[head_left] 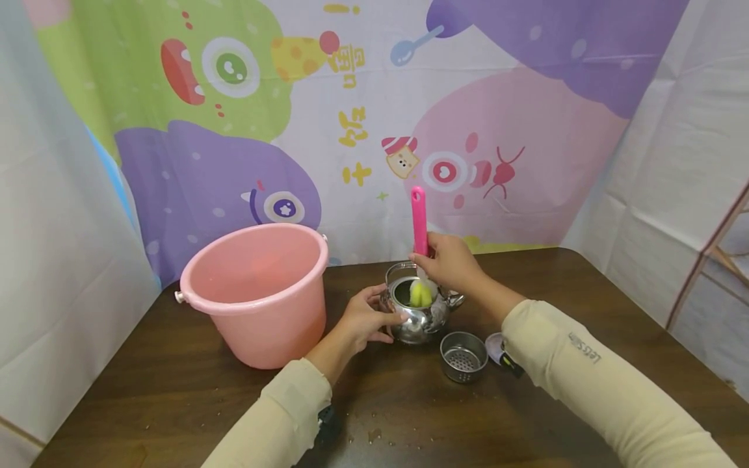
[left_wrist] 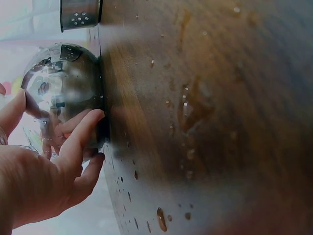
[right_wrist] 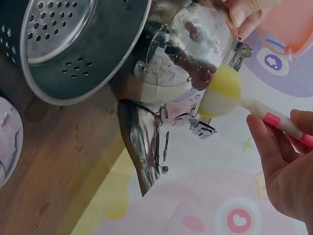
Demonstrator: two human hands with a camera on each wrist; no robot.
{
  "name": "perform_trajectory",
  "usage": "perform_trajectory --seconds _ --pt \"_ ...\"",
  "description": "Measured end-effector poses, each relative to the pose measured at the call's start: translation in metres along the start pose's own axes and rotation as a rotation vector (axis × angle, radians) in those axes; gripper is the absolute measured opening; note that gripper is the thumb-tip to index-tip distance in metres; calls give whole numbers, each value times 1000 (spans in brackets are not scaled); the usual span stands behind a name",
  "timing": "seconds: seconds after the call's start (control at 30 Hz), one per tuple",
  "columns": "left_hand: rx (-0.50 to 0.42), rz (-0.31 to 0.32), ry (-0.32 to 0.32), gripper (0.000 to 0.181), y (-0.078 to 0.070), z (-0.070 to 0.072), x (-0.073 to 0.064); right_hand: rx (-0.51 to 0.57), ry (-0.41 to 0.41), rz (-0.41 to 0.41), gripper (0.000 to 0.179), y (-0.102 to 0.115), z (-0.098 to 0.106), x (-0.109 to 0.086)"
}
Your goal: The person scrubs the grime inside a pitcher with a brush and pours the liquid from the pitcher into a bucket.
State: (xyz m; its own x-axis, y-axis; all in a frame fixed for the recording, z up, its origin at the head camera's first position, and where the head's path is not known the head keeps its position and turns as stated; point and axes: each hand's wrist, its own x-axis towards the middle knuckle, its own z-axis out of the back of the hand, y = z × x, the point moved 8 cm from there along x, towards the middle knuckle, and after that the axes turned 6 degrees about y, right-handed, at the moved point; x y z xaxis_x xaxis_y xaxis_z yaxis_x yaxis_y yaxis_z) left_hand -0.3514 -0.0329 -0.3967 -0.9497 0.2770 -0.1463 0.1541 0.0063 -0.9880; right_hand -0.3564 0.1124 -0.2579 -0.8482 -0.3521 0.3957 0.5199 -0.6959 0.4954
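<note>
A shiny metal teapot (head_left: 417,327) stands upright on the table, its spout pointing right and its hooped handle raised. My left hand (head_left: 364,317) holds the pot's left side, thumb and fingers spread around the round body. In the left wrist view the fingers of that hand (left_wrist: 46,178) press against the wet metal. With my right hand (head_left: 455,263) I grip a sponge brush (head_left: 419,221) by its pink and white handle. Its yellow and white sponge head (right_wrist: 222,93) is at the pot's open mouth; how deep it reaches cannot be told.
A perforated metal strainer basket (head_left: 464,361) stands in front of the pot, with a round lid (head_left: 494,347) beside it, partly behind my right sleeve. To the left is a large pink bucket (head_left: 275,338). Water drops (head_left: 374,435) lie on the brown wooden table (head_left: 193,403). A cartoon cloth hangs behind.
</note>
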Motion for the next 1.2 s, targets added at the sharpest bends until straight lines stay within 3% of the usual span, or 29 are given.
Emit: perform_trajectory --seconds 0.17,0.53,0.8,1.2 --pt "-1 4 2 77 0 0 0 57 2 -49 18 -4 -1 1" --pt "3 12 -4 76 -2 1 -2 253 -81 -112 17 -10 -8 -1" --pt "8 16 -11 77 0 1 -1 186 -91 -84 17 -9 -11 -1" --pt "14 -4 0 78 -1 0 -1 4 -75 40 17 -1 -2 -6"
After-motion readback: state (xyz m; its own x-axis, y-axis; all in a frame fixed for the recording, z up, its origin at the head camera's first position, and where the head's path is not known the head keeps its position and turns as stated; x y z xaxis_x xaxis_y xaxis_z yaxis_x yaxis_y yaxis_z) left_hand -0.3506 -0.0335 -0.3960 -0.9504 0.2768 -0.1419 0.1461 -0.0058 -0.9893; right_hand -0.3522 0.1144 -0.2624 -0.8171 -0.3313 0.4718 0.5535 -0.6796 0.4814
